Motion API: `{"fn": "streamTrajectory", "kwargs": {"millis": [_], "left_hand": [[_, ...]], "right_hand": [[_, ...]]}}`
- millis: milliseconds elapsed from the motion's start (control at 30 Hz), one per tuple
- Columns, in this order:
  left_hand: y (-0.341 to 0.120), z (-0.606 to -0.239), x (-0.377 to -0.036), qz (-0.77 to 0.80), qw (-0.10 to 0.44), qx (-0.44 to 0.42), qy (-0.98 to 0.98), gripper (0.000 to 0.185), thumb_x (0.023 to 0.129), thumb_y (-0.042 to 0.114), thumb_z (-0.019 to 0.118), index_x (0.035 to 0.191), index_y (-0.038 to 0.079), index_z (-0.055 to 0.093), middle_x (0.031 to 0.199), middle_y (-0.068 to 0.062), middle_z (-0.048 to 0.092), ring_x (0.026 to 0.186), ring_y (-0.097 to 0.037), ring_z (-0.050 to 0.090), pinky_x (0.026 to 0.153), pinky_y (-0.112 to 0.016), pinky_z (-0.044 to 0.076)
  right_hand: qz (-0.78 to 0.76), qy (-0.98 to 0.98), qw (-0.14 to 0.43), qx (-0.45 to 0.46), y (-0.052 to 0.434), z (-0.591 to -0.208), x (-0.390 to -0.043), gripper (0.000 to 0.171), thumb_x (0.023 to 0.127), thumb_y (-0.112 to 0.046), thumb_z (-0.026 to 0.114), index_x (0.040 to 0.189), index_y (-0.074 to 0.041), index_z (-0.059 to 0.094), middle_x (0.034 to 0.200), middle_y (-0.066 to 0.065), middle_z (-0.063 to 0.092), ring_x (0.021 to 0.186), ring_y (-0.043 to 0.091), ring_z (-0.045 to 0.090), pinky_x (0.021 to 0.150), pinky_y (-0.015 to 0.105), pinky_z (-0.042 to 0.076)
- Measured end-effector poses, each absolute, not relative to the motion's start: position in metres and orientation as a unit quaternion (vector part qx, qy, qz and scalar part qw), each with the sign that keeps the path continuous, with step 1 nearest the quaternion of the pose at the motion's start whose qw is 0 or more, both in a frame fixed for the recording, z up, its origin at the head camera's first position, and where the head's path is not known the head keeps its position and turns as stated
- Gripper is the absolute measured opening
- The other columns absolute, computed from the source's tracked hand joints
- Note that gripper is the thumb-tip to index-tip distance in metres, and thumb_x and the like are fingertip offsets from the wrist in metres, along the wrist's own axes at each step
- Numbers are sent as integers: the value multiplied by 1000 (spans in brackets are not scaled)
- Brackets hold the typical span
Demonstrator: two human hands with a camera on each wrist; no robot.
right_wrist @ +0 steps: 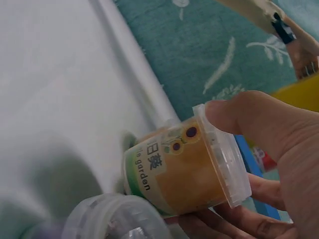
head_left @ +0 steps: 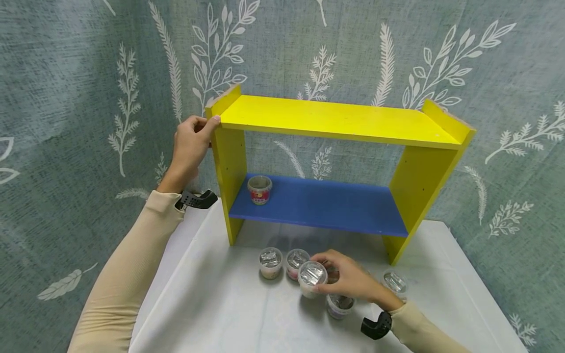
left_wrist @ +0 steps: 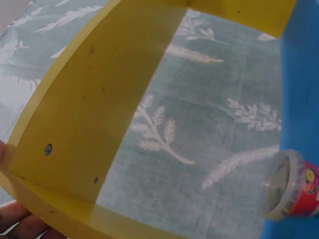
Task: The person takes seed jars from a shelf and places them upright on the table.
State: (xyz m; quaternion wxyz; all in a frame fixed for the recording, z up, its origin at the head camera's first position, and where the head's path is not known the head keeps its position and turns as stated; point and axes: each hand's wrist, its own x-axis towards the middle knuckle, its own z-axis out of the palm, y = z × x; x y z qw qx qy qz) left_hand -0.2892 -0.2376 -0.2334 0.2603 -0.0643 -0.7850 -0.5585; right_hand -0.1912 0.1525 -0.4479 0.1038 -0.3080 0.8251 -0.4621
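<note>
My right hand (head_left: 348, 277) holds a small lidded plastic tub (head_left: 312, 274) between thumb and fingers, just above the white tabletop. In the right wrist view this tub (right_wrist: 174, 167) is tilted and has a sunflower label. Close around it stand a tub (head_left: 270, 263) at left, another tub (head_left: 296, 264) behind, and a tub (head_left: 340, 306) partly under my hand. At the upper left corner of a yellow shelf unit (head_left: 318, 115), my left hand (head_left: 192, 144) grips the side panel, thumb at the front edge. A red-labelled tub (head_left: 260, 190) stands at the left of the blue shelf board (head_left: 326, 203).
Another clear tub (head_left: 394, 282) is on the white-covered table (head_left: 220, 304), beyond my right wrist. A green leaf-patterned cloth (head_left: 282, 54) hangs behind and at both sides of the shelf unit. The unit's right side panel (head_left: 419, 186) stands behind my right forearm.
</note>
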Motion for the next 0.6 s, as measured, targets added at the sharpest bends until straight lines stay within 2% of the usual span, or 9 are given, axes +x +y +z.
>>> {"fn": "streamTrajectory", "kwargs": {"millis": [167,333,600], "left_hand": [[-238,-233,-290,-560,258,-67,-785,51,100,54,60,119,7,62,104,-3,60,88,-17,56,77,-28,50],[-239,-233,-291,-561,258,-65,-784,49,100,54,60,118,8,63,103,-2,59,87,-17,56,77,-28,50],[-238,-234,-290,-559,262,-66,-784,49,99,55,61,114,8,62,102,-2,59,87,-16,56,77,-28,50]], "right_hand": [[-420,840,83,-333,150,-452,-191,57,83,-36,88,132,-21,64,116,-6,62,107,18,63,88,32,58],[-401,843,97,-345,150,-454,-189,59,82,-36,88,132,-19,64,118,-5,61,107,17,63,86,29,58],[-339,858,73,-379,147,-456,-186,60,81,-40,88,131,-15,64,114,-7,61,105,12,62,88,30,57]]}}
